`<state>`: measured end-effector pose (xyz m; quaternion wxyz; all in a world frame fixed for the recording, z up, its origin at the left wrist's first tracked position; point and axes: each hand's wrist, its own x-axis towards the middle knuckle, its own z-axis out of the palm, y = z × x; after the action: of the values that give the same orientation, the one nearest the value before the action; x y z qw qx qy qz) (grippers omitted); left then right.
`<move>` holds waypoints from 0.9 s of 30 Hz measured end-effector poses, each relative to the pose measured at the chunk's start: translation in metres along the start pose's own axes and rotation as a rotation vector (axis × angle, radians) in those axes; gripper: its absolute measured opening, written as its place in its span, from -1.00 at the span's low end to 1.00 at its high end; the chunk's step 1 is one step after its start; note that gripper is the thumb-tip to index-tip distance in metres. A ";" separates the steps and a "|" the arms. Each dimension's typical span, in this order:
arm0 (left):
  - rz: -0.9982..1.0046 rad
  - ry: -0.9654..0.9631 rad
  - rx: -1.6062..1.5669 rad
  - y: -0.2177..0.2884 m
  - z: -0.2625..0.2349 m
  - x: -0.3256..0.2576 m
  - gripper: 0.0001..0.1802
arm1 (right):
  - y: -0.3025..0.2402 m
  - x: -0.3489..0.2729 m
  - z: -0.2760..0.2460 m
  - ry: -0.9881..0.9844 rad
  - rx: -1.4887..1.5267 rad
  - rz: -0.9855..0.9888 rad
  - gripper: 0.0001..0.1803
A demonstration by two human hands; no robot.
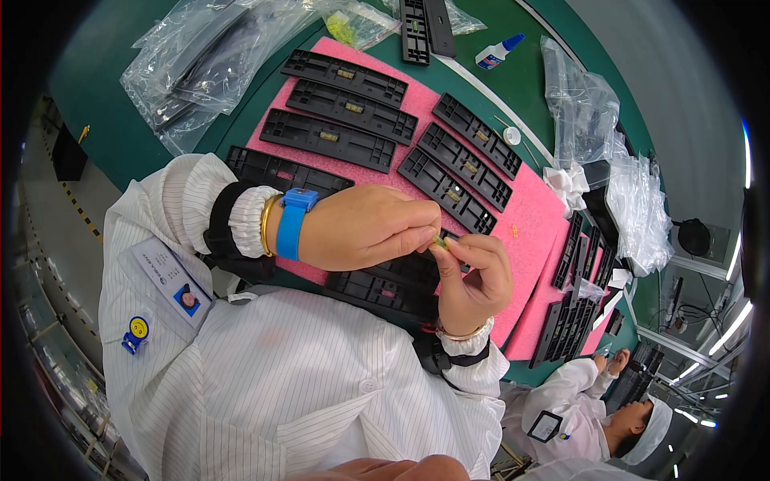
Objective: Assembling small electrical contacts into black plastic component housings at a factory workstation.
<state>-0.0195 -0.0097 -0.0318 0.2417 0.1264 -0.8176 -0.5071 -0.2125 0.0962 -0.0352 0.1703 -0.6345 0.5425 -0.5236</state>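
Both hands — left hand (365, 228), right hand (473, 280) — pinch a tiny yellowish part (439, 240), probably light and easily dropped — best gripped by fingertips at its edges, above the pink foam mat (529, 216).

6 frames (377, 120) lie on foam mat (529, 216).

A glue bottle (497, 53) is lying beyond the pink foam mat (536, 215), clear plastic bags (581, 108) are crumpling nearby.
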 end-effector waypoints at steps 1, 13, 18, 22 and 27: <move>-0.003 -0.002 -0.003 0.000 0.000 0.000 -0.80 | 0.000 0.000 0.000 -0.001 0.000 -0.006 -0.76; -0.019 -0.021 -0.044 -0.001 -0.001 -0.001 -0.78 | 0.000 0.001 -0.001 -0.022 -0.011 -0.012 -0.78; -0.021 -0.024 -0.050 -0.002 0.000 -0.001 -0.77 | 0.000 0.002 -0.001 -0.023 -0.013 -0.013 -0.79; -0.037 -0.026 -0.062 -0.001 0.000 -0.001 -0.76 | 0.000 0.001 0.000 -0.018 0.005 0.007 -0.79; -0.036 -0.028 -0.058 -0.002 0.000 -0.001 -0.75 | -0.001 0.002 -0.001 -0.024 -0.002 0.008 -0.80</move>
<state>-0.0185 -0.0098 -0.0335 0.2247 0.1272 -0.8034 -0.5366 -0.2129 0.0953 -0.0335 0.1781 -0.6388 0.5434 -0.5148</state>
